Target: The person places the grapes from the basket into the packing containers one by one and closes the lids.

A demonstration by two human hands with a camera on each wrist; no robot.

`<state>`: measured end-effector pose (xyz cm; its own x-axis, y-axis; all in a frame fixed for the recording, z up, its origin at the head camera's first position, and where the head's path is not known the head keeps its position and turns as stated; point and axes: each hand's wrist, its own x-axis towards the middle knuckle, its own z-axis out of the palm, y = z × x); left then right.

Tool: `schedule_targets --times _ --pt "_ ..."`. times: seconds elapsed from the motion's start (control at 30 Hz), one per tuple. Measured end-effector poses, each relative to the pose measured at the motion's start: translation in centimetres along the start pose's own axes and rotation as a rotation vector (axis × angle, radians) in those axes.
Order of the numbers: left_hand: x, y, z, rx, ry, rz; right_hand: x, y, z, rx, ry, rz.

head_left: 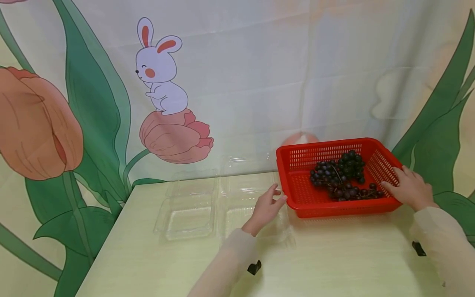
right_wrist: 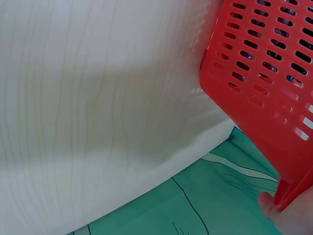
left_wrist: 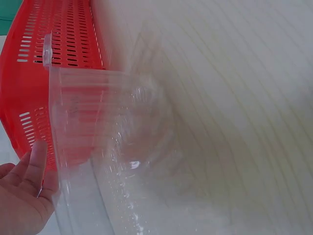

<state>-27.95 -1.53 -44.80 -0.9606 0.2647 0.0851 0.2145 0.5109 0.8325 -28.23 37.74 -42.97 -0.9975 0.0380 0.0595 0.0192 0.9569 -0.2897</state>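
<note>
A red plastic basket [head_left: 308, 208] with slotted walls stands at the right of the table, holding bunches of dark grapes [head_left: 339, 171]. My right hand [head_left: 410, 189] grips its right rim; a fingertip [right_wrist: 266, 203] curls around that rim in the right wrist view. At the basket's left side is my left hand [head_left: 265, 208], its fingers loosely extended against the red wall. Beside the left hand, a clear plastic container [left_wrist: 78, 127] overlaps the basket in the left wrist view.
Another clear plastic container [head_left: 189, 222] with a raised lid sits farther left on the pale wood-grain table [head_left: 148, 268]. Behind the table hangs a cloth backdrop [head_left: 252, 82] printed with a rabbit and tulips. The table's edge [right_wrist: 161, 183] runs close by the basket's right end.
</note>
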Motion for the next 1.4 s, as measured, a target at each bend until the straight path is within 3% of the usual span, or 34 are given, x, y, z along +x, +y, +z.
schedule_targets --times 0.2,0.47,0.87,1.2,1.4 --pt "0.3 0.2 0.6 -0.043 0.023 -0.06 0.2 0.0 0.1 0.006 -0.004 -0.002" --pt "0.8 0.2 0.9 -0.135 0.03 -0.074 0.5 0.0 0.1 0.007 0.004 -0.007" --pt "1.6 0.6 0.9 -0.308 -0.069 -0.14 0.6 0.2 -0.2 0.029 0.039 -0.021" --pt "1.6 1.1 0.8 -0.324 -0.078 -0.14 0.6 0.5 -0.7 0.003 0.073 -0.069" --pt "1.2 1.3 0.3 -0.347 -0.133 -0.123 0.6 0.7 -1.1 -0.009 0.106 -0.06"
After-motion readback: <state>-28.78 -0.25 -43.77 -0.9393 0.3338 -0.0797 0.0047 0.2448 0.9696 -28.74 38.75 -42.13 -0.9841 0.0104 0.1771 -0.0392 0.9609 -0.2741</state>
